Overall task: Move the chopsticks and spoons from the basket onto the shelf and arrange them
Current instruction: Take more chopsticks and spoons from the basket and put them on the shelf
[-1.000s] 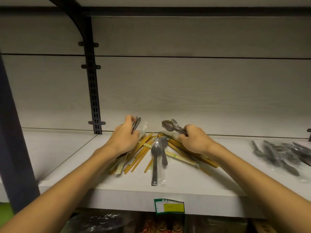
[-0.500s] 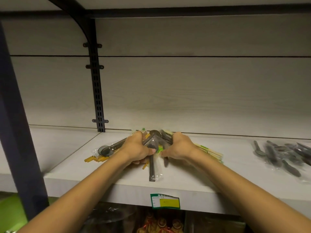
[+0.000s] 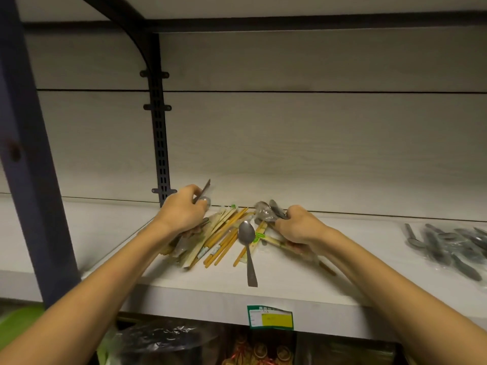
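A loose pile of wooden chopsticks [image 3: 224, 235], some in paper sleeves, lies on the white shelf [image 3: 290, 283] between my hands. One metal spoon [image 3: 247, 248] lies on the pile, its handle pointing toward the front edge. My left hand [image 3: 181, 212] grips a spoon whose handle sticks up past my fingers. My right hand [image 3: 295, 225] grips a bunch of wrapped spoons [image 3: 266, 212], their bowls pointing up and left. No basket is in view.
A group of plastic-wrapped spoons [image 3: 448, 243] lies on the shelf at the far right. A black slotted upright [image 3: 160, 143] stands behind my left hand, a dark post [image 3: 29, 154] at the left. A green and yellow price tag [image 3: 270, 317] sits on the shelf's front edge.
My hands were pressed together over the pile half a second ago; they have now spread apart, each lifting spoons. The chopsticks are fanned out and one spoon lies bare in the middle.
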